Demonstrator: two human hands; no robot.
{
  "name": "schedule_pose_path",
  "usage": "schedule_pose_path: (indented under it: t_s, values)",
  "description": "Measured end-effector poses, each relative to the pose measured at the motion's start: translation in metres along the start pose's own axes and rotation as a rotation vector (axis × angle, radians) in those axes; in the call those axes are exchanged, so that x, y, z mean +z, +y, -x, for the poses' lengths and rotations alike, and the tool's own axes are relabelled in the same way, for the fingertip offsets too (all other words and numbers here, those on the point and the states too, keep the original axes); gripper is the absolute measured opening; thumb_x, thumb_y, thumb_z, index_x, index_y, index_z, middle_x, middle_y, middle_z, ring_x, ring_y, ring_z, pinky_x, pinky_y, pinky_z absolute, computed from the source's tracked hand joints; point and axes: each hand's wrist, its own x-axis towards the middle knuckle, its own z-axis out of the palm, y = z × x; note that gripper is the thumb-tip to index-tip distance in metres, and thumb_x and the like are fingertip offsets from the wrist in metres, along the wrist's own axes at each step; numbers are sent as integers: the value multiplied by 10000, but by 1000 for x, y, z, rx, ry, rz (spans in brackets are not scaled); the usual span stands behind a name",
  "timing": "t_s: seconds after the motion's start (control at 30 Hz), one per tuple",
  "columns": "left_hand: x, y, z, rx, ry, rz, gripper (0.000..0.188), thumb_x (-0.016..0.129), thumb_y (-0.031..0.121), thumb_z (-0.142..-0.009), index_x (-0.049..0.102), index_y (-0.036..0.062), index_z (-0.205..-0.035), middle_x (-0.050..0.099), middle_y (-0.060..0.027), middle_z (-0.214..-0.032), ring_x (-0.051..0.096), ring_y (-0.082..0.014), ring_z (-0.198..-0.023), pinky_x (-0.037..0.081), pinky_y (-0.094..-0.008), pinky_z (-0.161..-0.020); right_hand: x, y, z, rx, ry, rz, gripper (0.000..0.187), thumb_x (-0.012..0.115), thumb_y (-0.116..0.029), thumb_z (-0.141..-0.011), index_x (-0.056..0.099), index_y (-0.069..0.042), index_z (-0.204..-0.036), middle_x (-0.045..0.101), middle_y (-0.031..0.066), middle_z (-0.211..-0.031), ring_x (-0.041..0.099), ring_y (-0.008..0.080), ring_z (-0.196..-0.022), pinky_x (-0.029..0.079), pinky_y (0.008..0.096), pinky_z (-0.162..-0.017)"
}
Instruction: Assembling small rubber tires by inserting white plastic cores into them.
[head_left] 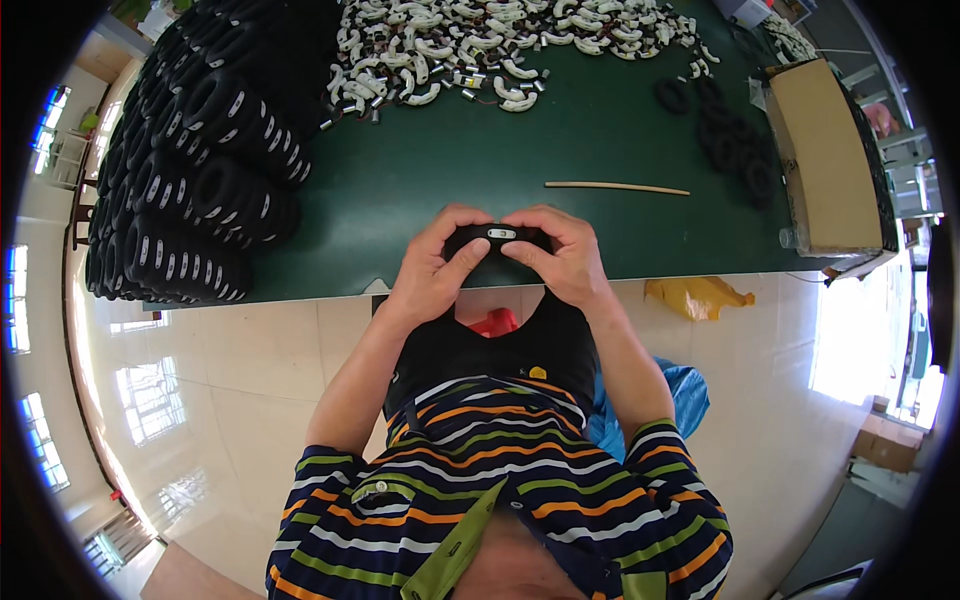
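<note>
Near the table's front edge I hold a black, soft-looking ring [531, 237], seen edge-on, with a small white oval piece [502, 234] facing up from its rim. My left hand [430, 268] grips its left side, the thumb pressing beside the white oval. On the other side my right hand [565, 258] is closed round it in the same way, thumb below the oval. The underside of the ring is hidden by my hands. A thin wooden stick [617, 187] lies on the table beyond my right hand.
Black rings with white ovals [165, 215] are stacked high at the left. White curved parts with small metal cylinders [430, 50] are heaped at the back of the green table [420, 165]. Loose black rings [735, 145] lie right, beside a cardboard box [825, 160]. A yellow bag [697, 296] is below.
</note>
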Motion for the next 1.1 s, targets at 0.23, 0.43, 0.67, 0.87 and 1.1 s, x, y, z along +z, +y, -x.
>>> schedule_pose_path:
  t_s: [0.23,0.43,0.67,0.87,1.1]
  values:
    - [-2,-5,1,59,-29,-116,219,718,71,-952,671,21,-1160,687,-82,-1075,651,-204,-1008,506,-322,-924,5,-4,3,-140,40,70,287,848,-20,-779,762,17,-1050,751,146,-1005,708,263,-974,552,334,-855]
    - [-4,-1,3,103,14,-120,196,721,50,-934,695,14,-1124,701,-96,-1081,664,-231,-1023,515,-338,-932,14,-8,2,-248,101,157,297,842,-13,-761,767,13,-1048,760,144,-991,717,291,-967,570,362,-859]
    - [-13,10,5,113,-94,-217,208,717,27,-914,707,6,-1121,696,-124,-1091,643,-270,-1091,488,-382,-996,1,-39,-3,-296,-56,492,286,823,-72,-785,740,-4,-1050,749,119,-1006,654,323,-970,532,406,-852]
    - [-30,17,21,197,-10,-265,205,723,46,-909,712,6,-1110,706,-117,-1118,639,-299,-1103,482,-409,-999,19,-50,-13,-246,-201,423,266,793,-51,-811,729,-3,-1065,737,131,-1012,643,327,-887,530,400,-794]
    - [-88,17,20,253,510,-564,160,711,43,-886,711,-4,-1040,722,-145,-1066,654,-352,-1014,517,-415,-873,71,-91,-75,-241,-178,308,255,784,-34,-832,734,-1,-1080,727,130,-1019,668,284,-859,546,347,-704]
